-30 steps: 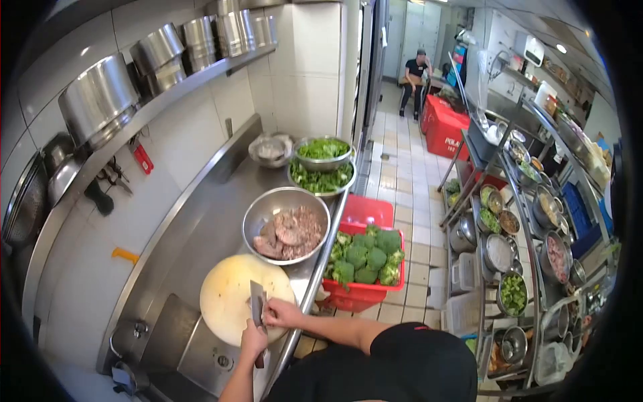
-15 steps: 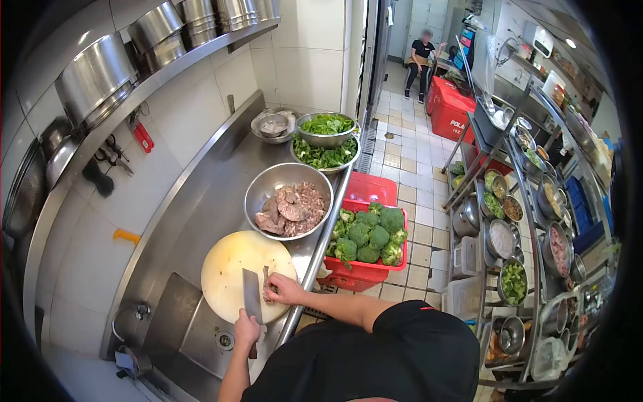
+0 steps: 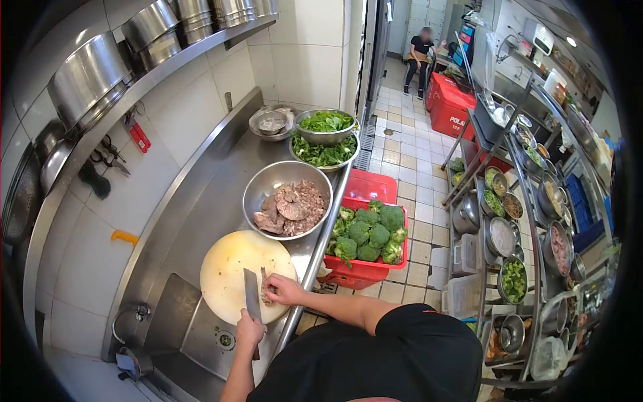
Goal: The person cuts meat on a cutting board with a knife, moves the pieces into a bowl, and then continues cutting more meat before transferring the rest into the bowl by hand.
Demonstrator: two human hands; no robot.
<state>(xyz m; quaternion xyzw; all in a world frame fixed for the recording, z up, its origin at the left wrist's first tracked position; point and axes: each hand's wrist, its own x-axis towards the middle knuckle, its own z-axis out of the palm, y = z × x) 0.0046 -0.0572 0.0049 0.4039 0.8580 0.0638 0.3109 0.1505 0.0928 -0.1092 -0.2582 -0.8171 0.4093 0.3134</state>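
Currently, at near left, the left hand (image 3: 250, 330) has fingers clamped on a cleaver (image 3: 252, 293), the right hand (image 3: 284, 291) on meat (image 3: 264, 295).

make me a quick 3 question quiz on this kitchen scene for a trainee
1. What does the person's left hand hold?
2. True or false: the whole broccoli heads are in a metal bowl.
3. Fill in the blank: the metal bowl nearest the round chopping board holds ____.

Key: 1. A cleaver. 2. False; they are in a red container. 3. Meat.
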